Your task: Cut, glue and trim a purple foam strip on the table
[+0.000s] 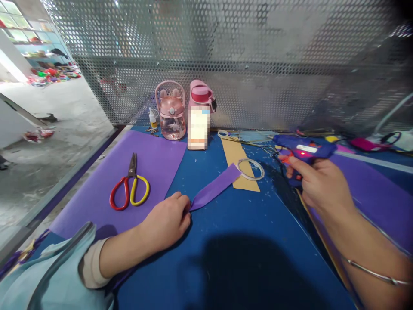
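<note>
Standing at a blue table (226, 258) fenced by perforated metal screen (258, 64), left hand (166, 224) pinches a purple strip (214, 187), right hand (318, 183) clenches a glue gun (303, 150).

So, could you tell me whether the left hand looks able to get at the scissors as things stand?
Probably yes: the scissors lie uncovered on the purple sheet beside the left hand, but it pinches a purple strip.

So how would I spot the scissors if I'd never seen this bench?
Start at the big purple sheet on the left of the blue table. The scissors lie alone on it, beyond the left hand, shut, tips pointing away. One handle is red, the other yellow.
</note>
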A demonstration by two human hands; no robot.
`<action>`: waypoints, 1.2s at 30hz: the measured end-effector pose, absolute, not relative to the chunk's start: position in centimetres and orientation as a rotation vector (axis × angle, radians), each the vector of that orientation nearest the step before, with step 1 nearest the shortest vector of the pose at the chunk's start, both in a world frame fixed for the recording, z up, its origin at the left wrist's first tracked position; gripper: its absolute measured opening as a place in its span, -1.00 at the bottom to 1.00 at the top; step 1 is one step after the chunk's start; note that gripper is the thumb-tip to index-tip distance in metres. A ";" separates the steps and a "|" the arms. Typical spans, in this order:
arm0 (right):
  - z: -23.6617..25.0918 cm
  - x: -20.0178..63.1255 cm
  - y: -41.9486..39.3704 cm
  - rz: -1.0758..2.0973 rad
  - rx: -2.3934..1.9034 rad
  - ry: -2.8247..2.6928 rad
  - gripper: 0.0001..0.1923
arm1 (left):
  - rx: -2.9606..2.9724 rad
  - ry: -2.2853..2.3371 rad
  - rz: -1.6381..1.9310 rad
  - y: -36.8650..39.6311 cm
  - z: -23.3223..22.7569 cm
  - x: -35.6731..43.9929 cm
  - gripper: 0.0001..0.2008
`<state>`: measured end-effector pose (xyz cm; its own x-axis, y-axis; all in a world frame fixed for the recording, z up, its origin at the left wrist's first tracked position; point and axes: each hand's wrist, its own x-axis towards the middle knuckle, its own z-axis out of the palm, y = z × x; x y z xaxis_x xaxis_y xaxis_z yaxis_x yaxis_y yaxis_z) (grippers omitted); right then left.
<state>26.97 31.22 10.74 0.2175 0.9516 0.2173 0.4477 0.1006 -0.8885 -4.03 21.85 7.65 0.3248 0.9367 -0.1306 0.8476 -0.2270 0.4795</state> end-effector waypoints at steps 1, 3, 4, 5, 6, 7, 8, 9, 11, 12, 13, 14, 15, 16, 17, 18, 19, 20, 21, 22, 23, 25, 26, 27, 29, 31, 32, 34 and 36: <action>10.9 26.7 30.8 0.662 -1.510 -1.467 -0.74 | 2.106 1.553 0.275 21.7 7.5 -4.2 -0.94; 10.9 25.9 29.5 0.732 -1.514 -1.679 -0.67 | 2.064 1.529 0.333 21.5 7.2 -4.4 -0.95; 10.7 25.3 28.7 0.790 -1.505 -1.780 -0.62 | 2.045 1.528 0.365 21.4 7.0 -4.5 -0.94; 10.5 24.7 27.9 0.857 -1.486 -1.856 -0.59 | 2.031 1.530 0.390 21.3 6.7 -4.6 -0.93; 10.2 24.0 27.1 0.930 -1.461 -1.905 -0.58 | 2.021 1.533 0.407 21.2 6.5 -4.6 -0.91; 9.8 23.4 26.3 0.992 -1.438 -1.939 -0.59 | 2.016 1.537 0.415 21.1 6.3 -4.7 -0.89; 9.5 22.8 25.7 1.034 -1.425 -1.972 -0.60 | 2.016 1.542 0.417 21.1 6.2 -4.7 -0.87; 9.2 22.3 25.2 1.062 -1.416 -2.005 -0.62 | 2.018 1.543 0.416 21.0 6.0 -4.7 -0.86; 8.8 21.8 24.7 1.074 -1.402 -2.073 -0.61 | 2.022 1.545 0.409 20.9 5.9 -4.7 -0.87; 8.7 21.6 24.6 1.068 -1.391 -2.102 -0.61 | 2.020 1.549 0.409 20.9 5.9 -4.6 -0.87; 8.7 21.6 24.6 1.060 -1.374 -2.128 -0.61 | 2.017 1.551 0.406 20.9 5.9 -4.6 -0.88; 8.7 21.6 24.6 1.046 -1.351 -2.154 -0.62 | 2.015 1.554 0.405 21.0 5.9 -4.6 -0.88; 8.7 21.6 24.6 1.020 -1.323 -2.182 -0.63 | 2.014 1.555 0.406 21.0 5.9 -4.6 -0.87; 8.8 21.6 24.5 0.986 -1.289 -2.215 -0.66 | 2.015 1.554 0.410 21.0 5.8 -4.6 -0.86; 8.8 21.5 24.4 0.948 -1.259 -2.246 -0.68 | 2.015 1.549 0.414 21.0 5.8 -4.6 -0.85; 8.8 21.5 24.3 0.919 -1.233 -2.273 -0.70 | 2.015 1.539 0.418 21.0 5.8 -4.6 -0.84; 8.8 21.4 24.2 0.899 -1.216 -2.292 -0.71 | 2.017 1.524 0.425 20.9 5.7 -4.7 -0.82; 8.7 21.2 24.0 0.894 -1.208 -2.309 -0.72 | 2.018 1.505 0.437 20.9 5.7 -4.7 -0.80; 8.6 21.1 23.8 0.898 -1.203 -2.324 -0.73 | 2.021 1.485 0.449 20.9 5.6 -4.8 -0.78; 8.5 21.0 23.6 0.904 -1.199 -2.334 -0.73 | 2.024 1.467 0.462 20.8 5.6 -4.8 -0.77; 8.3 20.9 23.5 0.904 -1.198 -2.340 -0.73 | 2.027 1.454 0.474 20.8 5.6 -4.9 -0.76; 7.9 20.8 23.3 0.892 -1.206 -2.345 -0.71 | 2.033 1.448 0.480 20.8 5.5 -4.9 -0.76; 7.7 20.8 23.3 0.883 -1.215 -2.345 -0.70 | 2.036 1.451 0.472 20.9 5.5 -4.9 -0.75; 7.5 20.7 23.3 0.877 -1.221 -2.346 -0.69 | 2.040 1.455 0.462 20.9 5.5 -4.9 -0.75; 7.1 20.7 23.3 0.879 -1.217 -2.356 -0.69 | 2.048 1.459 0.449 21.0 5.5 -4.9 -0.75; 6.8 20.7 23.3 0.878 -1.209 -2.355 -0.68 | 2.058 1.451 0.455 21.0 5.5 -4.9 -0.76; 6.7 20.8 23.3 0.873 -1.211 -2.351 -0.68 | 2.063 1.446 0.463 21.0 5.5 -4.9 -0.76; 6.5 20.8 23.4 0.849 -1.227 -2.342 -0.67 | 2.070 1.439 0.474 21.0 5.6 -4.9 -0.75; 6.5 20.9 23.5 0.824 -1.247 -2.335 -0.67 | 2.076 1.439 0.471 21.0 5.6 -4.9 -0.76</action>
<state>20.90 23.50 6.48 -0.5417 0.8393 0.0458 0.6247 0.4385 -0.6462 -4.88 21.02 5.60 0.3608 0.9321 -0.0306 0.7337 -0.2634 0.6263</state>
